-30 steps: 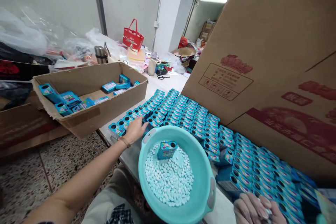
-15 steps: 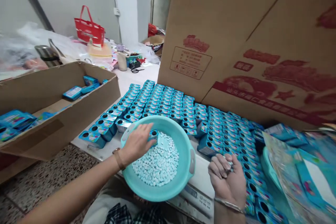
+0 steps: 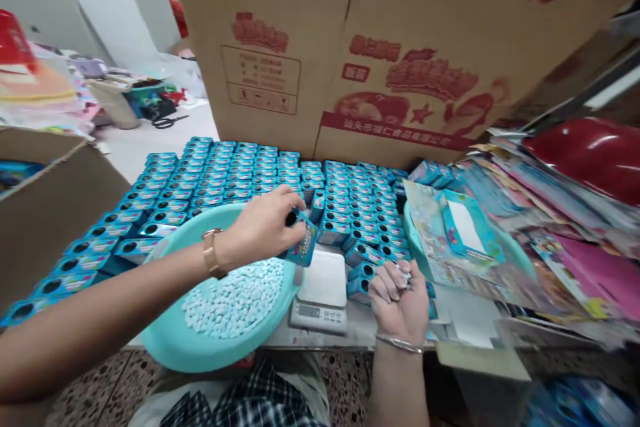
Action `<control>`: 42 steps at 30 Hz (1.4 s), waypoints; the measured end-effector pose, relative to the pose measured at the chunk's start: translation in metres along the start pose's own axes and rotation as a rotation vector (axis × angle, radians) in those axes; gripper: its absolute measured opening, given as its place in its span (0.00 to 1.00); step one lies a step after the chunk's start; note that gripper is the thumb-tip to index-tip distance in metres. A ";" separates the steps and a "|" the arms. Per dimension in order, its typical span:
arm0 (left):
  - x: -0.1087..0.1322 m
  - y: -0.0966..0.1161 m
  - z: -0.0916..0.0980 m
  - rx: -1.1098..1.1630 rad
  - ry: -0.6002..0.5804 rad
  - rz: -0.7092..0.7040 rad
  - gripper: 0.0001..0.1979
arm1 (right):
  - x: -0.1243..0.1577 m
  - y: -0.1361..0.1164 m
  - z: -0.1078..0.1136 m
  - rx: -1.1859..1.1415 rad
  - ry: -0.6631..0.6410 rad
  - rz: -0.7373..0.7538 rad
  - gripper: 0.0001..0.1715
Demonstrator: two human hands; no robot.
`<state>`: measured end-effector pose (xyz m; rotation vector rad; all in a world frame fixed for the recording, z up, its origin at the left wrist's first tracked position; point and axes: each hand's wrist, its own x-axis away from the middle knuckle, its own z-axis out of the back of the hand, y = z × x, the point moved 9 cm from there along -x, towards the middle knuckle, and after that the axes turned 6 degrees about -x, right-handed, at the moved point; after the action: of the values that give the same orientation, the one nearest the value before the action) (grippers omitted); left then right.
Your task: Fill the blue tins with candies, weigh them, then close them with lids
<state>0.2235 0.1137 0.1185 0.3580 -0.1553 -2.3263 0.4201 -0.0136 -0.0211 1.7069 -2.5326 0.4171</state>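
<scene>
My left hand (image 3: 263,227) grips a small blue box (image 3: 303,243) with a round hole in its top, holding it tilted above a small white scale (image 3: 323,290). Just left of the scale, a teal basin (image 3: 165,333) full of pale blue tablets (image 3: 235,297) rests at the table's front edge. My right hand (image 3: 397,300) is curled palm up beside the scale, fingers closed on something small and pale that I cannot make out. Rows of several matching blue boxes (image 3: 220,180) cover the table behind both hands.
A big brown carton with red print (image 3: 350,47) stands upright behind the rows. An open cardboard box (image 3: 45,200) sits at the left. Stacks of printed sheets and a flat teal packet (image 3: 470,223) lie at the right, under a red object (image 3: 595,153). Scissors (image 3: 167,121) lie far left.
My left hand lifted the blue box out of the basin and carried it right, over the scale. My right hand came up beside the scale. The view swung right.
</scene>
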 end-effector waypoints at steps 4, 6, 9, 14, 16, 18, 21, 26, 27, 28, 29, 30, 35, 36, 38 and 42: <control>-0.023 0.057 -0.069 0.013 -0.138 -0.135 0.15 | 0.004 -0.018 0.012 -0.020 0.016 0.050 0.14; -0.023 0.071 -0.109 -0.032 -0.227 -0.160 0.13 | 0.006 -0.023 0.017 -0.025 0.018 0.064 0.15; -0.017 0.079 -0.147 -0.078 -0.327 -0.186 0.15 | 0.005 -0.026 0.021 -0.028 0.026 0.069 0.14; -0.019 0.045 -0.109 0.040 -0.193 -0.066 0.43 | -0.007 -0.019 0.021 -0.030 0.045 0.038 0.12; -0.016 0.014 -0.076 0.132 -0.094 0.031 0.43 | -0.015 -0.012 0.021 -0.043 0.050 0.013 0.12; -0.006 -0.021 -0.056 0.242 -0.081 0.142 0.40 | -0.023 -0.003 0.023 -0.066 0.060 -0.026 0.11; 0.024 -0.067 -0.045 0.304 -0.109 0.283 0.37 | -0.033 0.011 0.025 -0.113 0.070 -0.093 0.11; 0.081 -0.110 -0.057 0.366 -0.151 0.451 0.33 | -0.041 0.025 0.023 -0.097 0.090 -0.147 0.15; 0.089 -0.113 -0.061 0.395 -0.160 0.474 0.32 | -0.042 0.026 0.022 -0.075 0.102 -0.146 0.15; 0.095 -0.114 -0.065 0.427 -0.172 0.493 0.32 | -0.043 0.027 0.022 -0.050 0.118 -0.140 0.16; 0.099 -0.114 -0.069 0.459 -0.187 0.502 0.31 | -0.044 0.027 0.022 -0.023 0.139 -0.131 0.16; 0.100 -0.112 -0.072 0.486 -0.200 0.498 0.29 | -0.044 0.027 0.022 0.005 0.161 -0.118 0.16; 0.087 -0.080 -0.086 0.562 -0.248 0.356 0.30 | -0.048 0.024 0.025 0.152 0.250 -0.005 0.14; 0.081 -0.068 -0.089 0.553 -0.250 0.301 0.31 | -0.048 0.024 0.026 0.177 0.265 0.017 0.13; 0.069 -0.038 -0.095 0.512 -0.235 0.169 0.34 | -0.049 0.026 0.026 0.216 0.282 0.056 0.13; 0.045 0.030 -0.117 0.430 -0.224 -0.064 0.40 | -0.048 0.032 0.022 0.264 0.306 0.121 0.14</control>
<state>0.2492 0.0599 0.0036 0.3128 -0.7705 -2.3816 0.4114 0.0357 -0.0582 1.4277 -2.4449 0.9783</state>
